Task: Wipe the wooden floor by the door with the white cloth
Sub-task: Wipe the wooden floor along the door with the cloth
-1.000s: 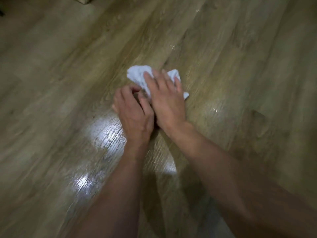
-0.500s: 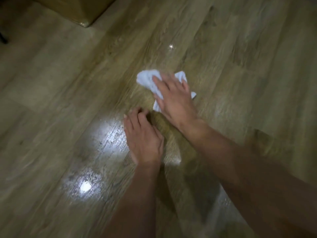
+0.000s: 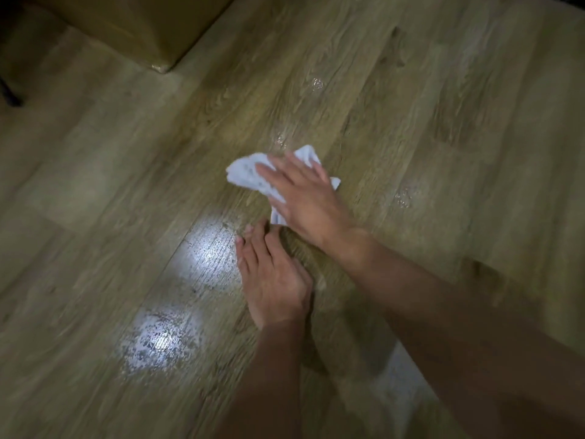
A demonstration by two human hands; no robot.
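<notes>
A crumpled white cloth [image 3: 243,171] lies on the wooden floor [image 3: 411,106] near the middle of the view. My right hand [image 3: 305,198] presses flat on the cloth with its fingers spread and straight, covering most of it. My left hand [image 3: 272,280] rests palm down on the bare floor just below and left of the cloth, fingers extended, not touching the cloth. Small wet spots [image 3: 403,196] glisten on the boards to the right of the cloth and further up.
A brown cardboard box [image 3: 136,20] stands on the floor at the top left. A dark thin leg or stand [image 3: 11,96] shows at the left edge. Two bright light reflections [image 3: 161,340] shine on the floor left of my left arm.
My left hand has come off the cloth and now lies on the bare floor below it. My right hand keeps pressing the cloth. The view tilted, bringing the box into sight.
</notes>
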